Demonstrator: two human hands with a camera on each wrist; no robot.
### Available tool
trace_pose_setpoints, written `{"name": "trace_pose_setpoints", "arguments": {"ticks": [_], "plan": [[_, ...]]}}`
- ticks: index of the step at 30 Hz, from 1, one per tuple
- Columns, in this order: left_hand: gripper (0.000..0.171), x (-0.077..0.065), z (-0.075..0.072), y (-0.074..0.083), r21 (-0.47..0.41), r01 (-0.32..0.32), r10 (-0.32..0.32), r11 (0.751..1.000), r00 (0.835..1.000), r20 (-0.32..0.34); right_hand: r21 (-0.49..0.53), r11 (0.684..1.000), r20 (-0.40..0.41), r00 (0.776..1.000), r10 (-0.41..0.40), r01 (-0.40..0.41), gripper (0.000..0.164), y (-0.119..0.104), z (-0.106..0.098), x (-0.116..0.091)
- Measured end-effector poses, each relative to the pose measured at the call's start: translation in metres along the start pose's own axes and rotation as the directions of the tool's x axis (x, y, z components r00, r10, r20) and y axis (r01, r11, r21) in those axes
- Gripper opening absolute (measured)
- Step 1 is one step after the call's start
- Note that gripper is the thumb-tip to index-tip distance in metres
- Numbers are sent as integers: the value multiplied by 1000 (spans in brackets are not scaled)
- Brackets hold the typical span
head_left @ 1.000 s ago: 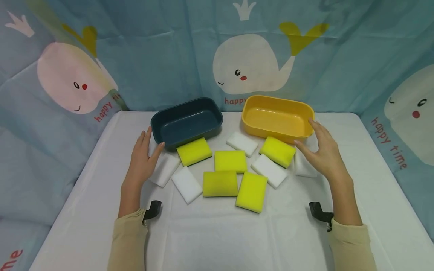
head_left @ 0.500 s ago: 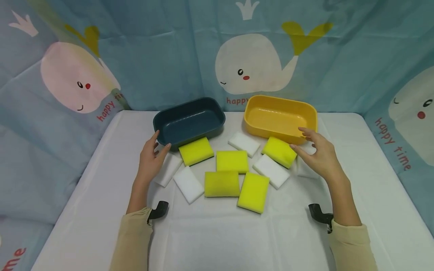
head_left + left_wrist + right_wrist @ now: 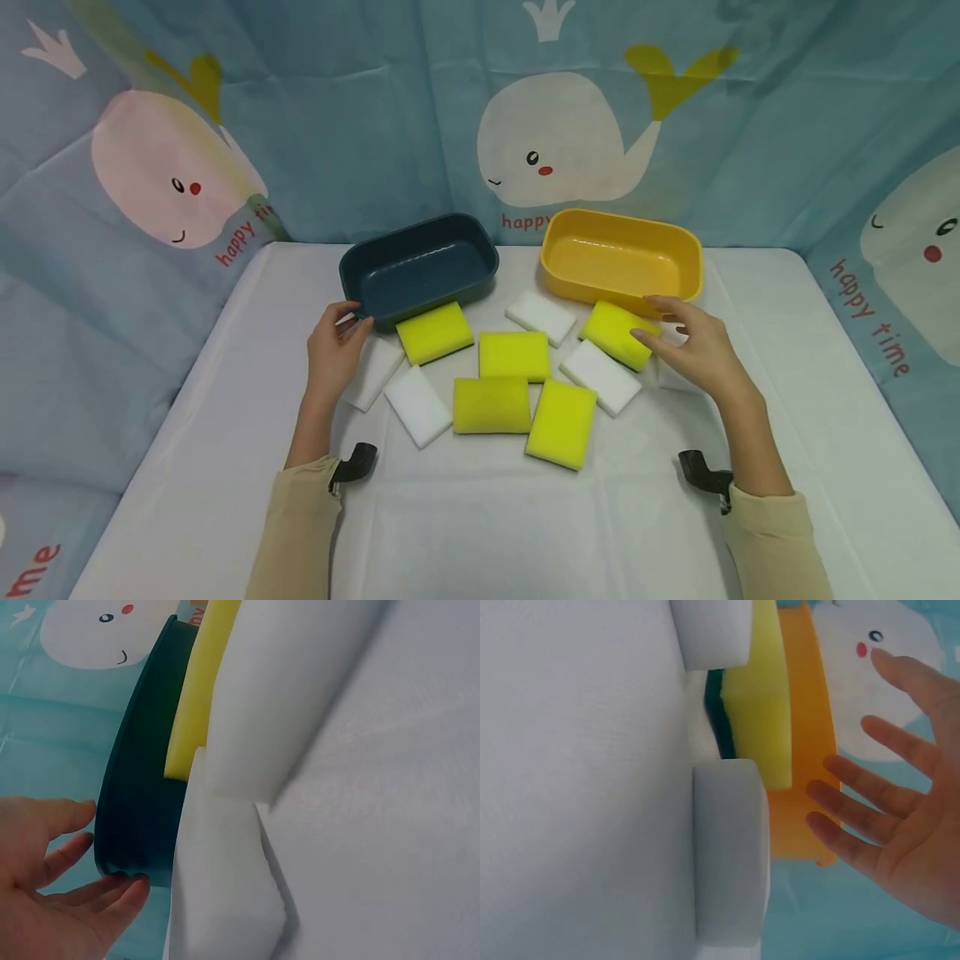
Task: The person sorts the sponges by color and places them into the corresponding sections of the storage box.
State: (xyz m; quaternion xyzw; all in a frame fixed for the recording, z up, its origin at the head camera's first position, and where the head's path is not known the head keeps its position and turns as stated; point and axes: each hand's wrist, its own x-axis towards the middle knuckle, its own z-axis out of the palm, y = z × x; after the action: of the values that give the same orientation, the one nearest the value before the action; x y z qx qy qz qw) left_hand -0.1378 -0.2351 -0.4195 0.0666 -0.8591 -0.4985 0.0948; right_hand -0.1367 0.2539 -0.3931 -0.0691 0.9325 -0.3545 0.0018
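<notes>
Left hand (image 3: pixel 332 354) right on the near-left corner of the dark tub (image 3: pixel 420 258), thumb and fingers bracketing it, though whether they truly grip, I can't tell! Across the worktop (image 3: pixel 487 517), the right hand (image 3: pixel 697 342) holds nothing, fingers spread by the front of the yellow tub (image 3: pixel 622 258). Yellow sponges (image 3: pixel 491 406) and white sponges (image 3: pixel 417 407) lie scattered before both tubs, none showing inside. Early days, I'd judge: nothing lifted, all the work left.
</notes>
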Motion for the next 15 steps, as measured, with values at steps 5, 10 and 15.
{"name": "trace_pose_setpoints", "arguments": {"ticks": [5,10,15], "plan": [[32,1,1,-4,5,-4,5,1000,999,-34,-8,1000,37,999,-17,17,63,3,5,2],[28,2,0,-5,18,5,-4,1000,999,-44,-10,999,52,998,-45,46,63,8,9,4],[29,2,-2,-4,34,4,-3,999,999,-40,-22,997,47,996,-78,79,62,12,13,5]]}}
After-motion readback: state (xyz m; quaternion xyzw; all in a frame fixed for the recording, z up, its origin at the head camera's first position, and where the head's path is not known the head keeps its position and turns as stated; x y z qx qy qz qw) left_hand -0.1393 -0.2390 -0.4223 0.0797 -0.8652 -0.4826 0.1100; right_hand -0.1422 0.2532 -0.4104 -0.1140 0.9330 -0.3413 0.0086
